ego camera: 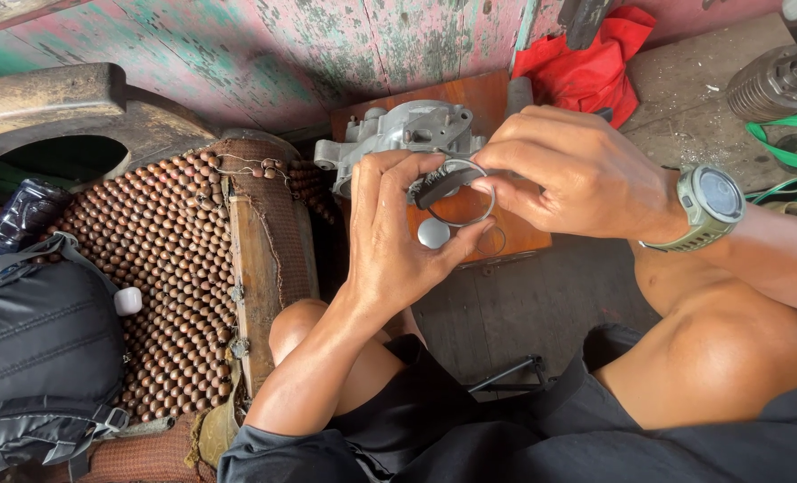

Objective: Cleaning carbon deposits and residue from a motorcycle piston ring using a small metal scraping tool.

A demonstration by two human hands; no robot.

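Between the two raised hands sits a thin metal ring [460, 191], held roughly face-on to the camera so its round opening shows as a near circle, with no clear long axis of its own. Across that opening lies a small dark part [438, 186], its long axis running from lower left to upper right. The left hand [390, 234] pinches the ring's left edge with fingers curled narrowly around it, palm turned toward the camera. The right hand [567, 170] closes on the ring's upper right edge from the other side, fingertips tight on the metal; a green wristwatch [710, 206] sits on that wrist. Just below the grip, a small round silver disc [433, 233] and a second thin ring [492, 240] lie on a reddish wooden board [470, 103]. Behind the grip, on the same board, rests a grey cast metal housing [403, 134]. Farther up and right of the grip lies a red cloth [586, 63]. Well left of the grip are a wooden bead seat cover [166, 259] and a black backpack [41, 349].
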